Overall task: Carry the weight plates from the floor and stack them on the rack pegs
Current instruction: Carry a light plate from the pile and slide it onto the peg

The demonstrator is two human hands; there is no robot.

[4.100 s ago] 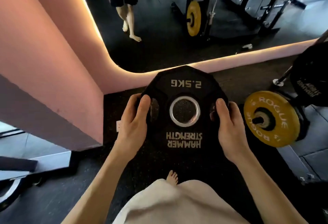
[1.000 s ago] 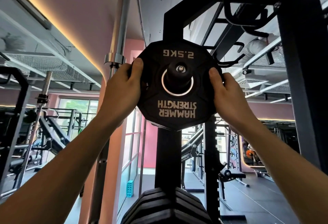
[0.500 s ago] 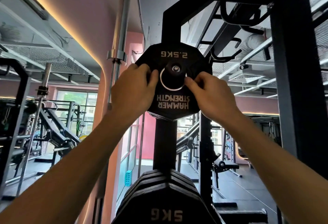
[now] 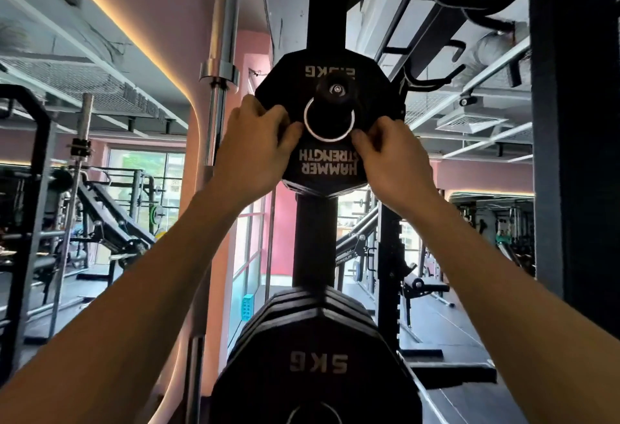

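Note:
A black 2.5 kg Hammer Strength plate [image 4: 327,168] hangs on the upper rack peg [image 4: 335,89], whose round end pokes out through the plate's steel centre ring. My left hand [image 4: 255,145] holds the plate's face just left of the ring, fingers curled in against it. My right hand [image 4: 389,155] does the same just right of the ring. Both arms reach up and forward. Below, on a lower peg, sits a stack of several black 5 kg plates [image 4: 318,339].
The black rack post [image 4: 317,239] runs between the two pegs. A steel barbell [image 4: 219,71] stands upright just left of the rack. A thick black rack column [image 4: 570,155] fills the right side. Benches and other racks stand further back on the gym floor.
The plate came up from floor level and slid onto the upper peg. My hands moved from its outer edges to its face beside the ring. The plate now sits further back on the peg.

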